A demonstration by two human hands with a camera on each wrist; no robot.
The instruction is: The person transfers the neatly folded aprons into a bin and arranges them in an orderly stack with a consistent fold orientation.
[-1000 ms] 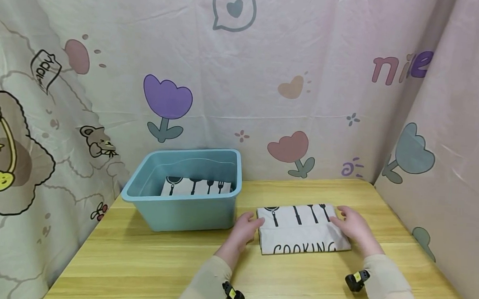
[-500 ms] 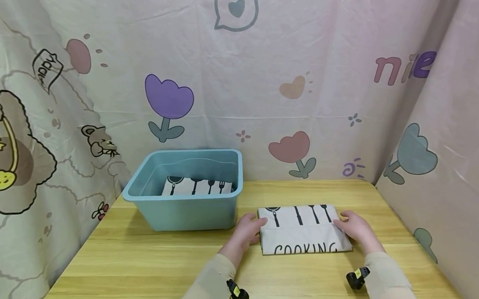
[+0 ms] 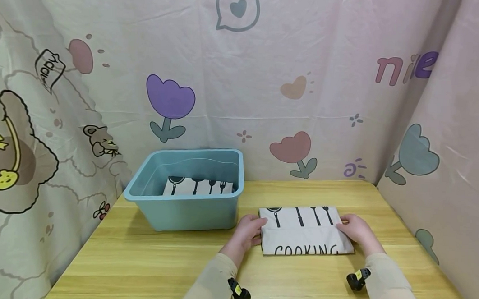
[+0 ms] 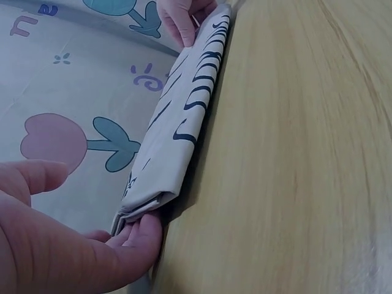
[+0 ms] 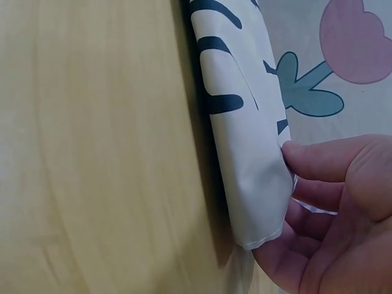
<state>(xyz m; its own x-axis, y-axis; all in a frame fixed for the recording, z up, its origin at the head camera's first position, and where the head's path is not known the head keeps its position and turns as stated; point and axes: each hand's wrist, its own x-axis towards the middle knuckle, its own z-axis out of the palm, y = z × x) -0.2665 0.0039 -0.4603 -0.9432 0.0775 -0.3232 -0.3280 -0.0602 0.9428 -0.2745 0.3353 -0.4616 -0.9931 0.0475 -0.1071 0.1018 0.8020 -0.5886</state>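
A folded white cloth [image 3: 306,232] printed with dark kitchen utensils and the word COOKING lies on the wooden table. At its left edge is my left hand [image 3: 246,235]. In the left wrist view, the left fingertips [image 4: 144,236] are tucked under the cloth's end, while the thumb [image 4: 43,176] stands raised off it. My right hand [image 3: 357,230] pinches the right edge. In the right wrist view, the right thumb [image 5: 318,160] presses the cloth's side and the other fingers reach beneath it, partly hidden.
A light blue plastic bin [image 3: 187,214] stands left of the cloth. Inside it lies another white cloth [image 3: 197,187] with a similar utensil print. A patterned curtain [image 3: 329,59] hangs behind the table [image 3: 144,262] and along both sides.
My right hand has closed in on the cloth's right edge. My left fingers have come up against the left edge. The cloth has hardly shifted, and the view has drifted slightly.
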